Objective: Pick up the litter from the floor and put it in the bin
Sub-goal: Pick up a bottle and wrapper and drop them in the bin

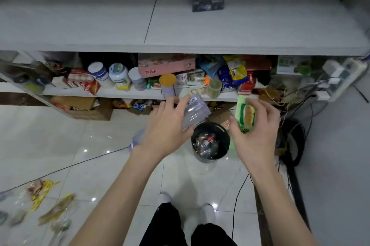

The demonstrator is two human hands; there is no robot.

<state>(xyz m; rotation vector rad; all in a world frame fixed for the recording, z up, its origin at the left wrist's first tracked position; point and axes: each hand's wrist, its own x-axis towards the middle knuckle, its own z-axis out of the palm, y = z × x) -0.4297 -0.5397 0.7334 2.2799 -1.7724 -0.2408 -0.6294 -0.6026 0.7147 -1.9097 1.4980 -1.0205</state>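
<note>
My left hand (pixel 168 125) grips a clear, empty plastic bottle (pixel 195 108), held above and just left of the bin. My right hand (pixel 258 127) holds a green snack wrapper (pixel 245 113) with a bread picture, above the bin's right side. The small black bin (pixel 225 131) stands on the white tiled floor between both hands, with crushed bottles and a red can inside. Another clear bottle (pixel 137 138) lies on the floor, partly hidden behind my left wrist. Several yellow and clear wrappers (pixel 46 201) lie scattered on the floor at the lower left.
A low white shelf (pixel 140 92) crammed with jars, boxes and snack bags runs behind the bin under a white counter (pixel 180 31). Cardboard boxes (pixel 84 107) sit below it. A power strip (pixel 340 77), tangled cables and a black fan (pixel 293 141) stand at the right. My feet (pixel 186 203) are below.
</note>
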